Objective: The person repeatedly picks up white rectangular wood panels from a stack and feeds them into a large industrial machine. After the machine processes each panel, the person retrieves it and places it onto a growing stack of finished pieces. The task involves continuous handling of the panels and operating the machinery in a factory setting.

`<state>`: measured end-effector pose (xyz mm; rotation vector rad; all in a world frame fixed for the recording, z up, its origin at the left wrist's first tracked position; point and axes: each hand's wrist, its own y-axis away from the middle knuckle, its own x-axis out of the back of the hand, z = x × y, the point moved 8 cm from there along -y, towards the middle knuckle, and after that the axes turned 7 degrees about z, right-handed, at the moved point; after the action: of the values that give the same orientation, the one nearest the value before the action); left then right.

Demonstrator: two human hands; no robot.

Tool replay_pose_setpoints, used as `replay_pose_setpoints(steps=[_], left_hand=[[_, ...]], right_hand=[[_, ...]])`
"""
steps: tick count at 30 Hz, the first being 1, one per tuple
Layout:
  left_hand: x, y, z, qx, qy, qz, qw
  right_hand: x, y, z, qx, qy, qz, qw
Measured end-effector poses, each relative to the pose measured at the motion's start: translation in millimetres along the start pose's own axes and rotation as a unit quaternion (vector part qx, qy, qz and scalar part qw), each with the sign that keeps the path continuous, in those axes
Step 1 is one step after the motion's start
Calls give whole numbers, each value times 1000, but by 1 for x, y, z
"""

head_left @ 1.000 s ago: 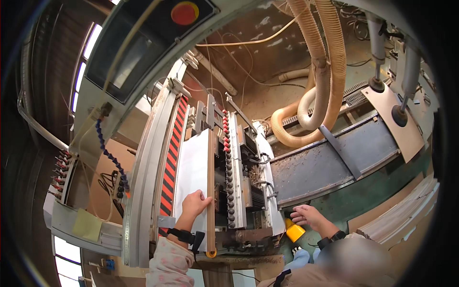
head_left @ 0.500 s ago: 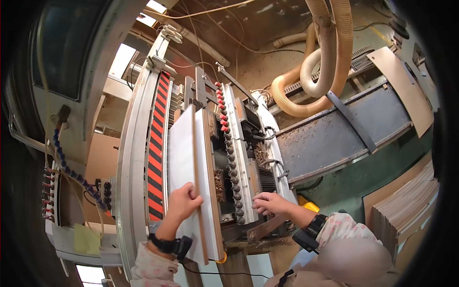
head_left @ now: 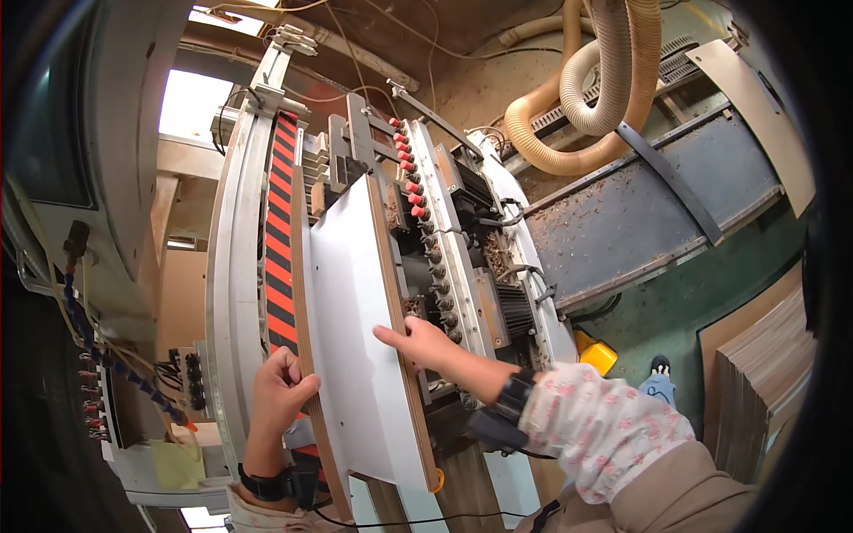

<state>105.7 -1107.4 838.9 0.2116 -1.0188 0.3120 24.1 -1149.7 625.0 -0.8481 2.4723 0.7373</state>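
A white-faced board [head_left: 306,293] with a brown edge stands tilted on the machine, and my left hand [head_left: 281,391] is closed on that edge near its lower part. Beside it on the right lies a second white panel [head_left: 364,266], also brown-edged. My right hand [head_left: 426,345] grips this panel's right edge, its thumb on the white face and the other fingers over the side, partly hidden. Where the two boards meet, I cannot tell whether they touch.
Left of the boards runs a red-and-black striped strip [head_left: 280,258] along a metal beam. A row of red and black knobs [head_left: 418,200] stands to the right. Beige hoses [head_left: 569,160] hang at the back. A grey bed [head_left: 649,204] holds wood chips; stacked sheets [head_left: 760,382] stand at right.
My left hand has moved left with the board's edge, uncovering more of the second panel. My right hand has come left from above the machine onto that panel's edge. The view has shifted.
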Motion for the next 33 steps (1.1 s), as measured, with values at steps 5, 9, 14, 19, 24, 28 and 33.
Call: replay_pose_setpoints(steps=[5,9,14,19,24,28,33], left_hand=[[-7,-2,-7,9,6,-10,1000],[-19,-6,-20,3,29,-32,999],[-41,-12,-15,-89,-49,-11,995],[-99,-31,-63,-76,-31,-41,996],[-137,-28,-26,-195,-285,-24,938],[-173,68,109,-368,-19,-88,926],[-360,285,233,73,310,-625,713]], right_hand=[[-10,-28,-12,45,-67,1,997],[10,15,-19,53,-93,26,994],[88,133,-13,93,-138,147,975],[182,262,11,130,-201,269,933],[258,410,18,278,-279,422,817],[321,535,22,385,-306,511,705],[372,682,-6,478,-315,571,588]])
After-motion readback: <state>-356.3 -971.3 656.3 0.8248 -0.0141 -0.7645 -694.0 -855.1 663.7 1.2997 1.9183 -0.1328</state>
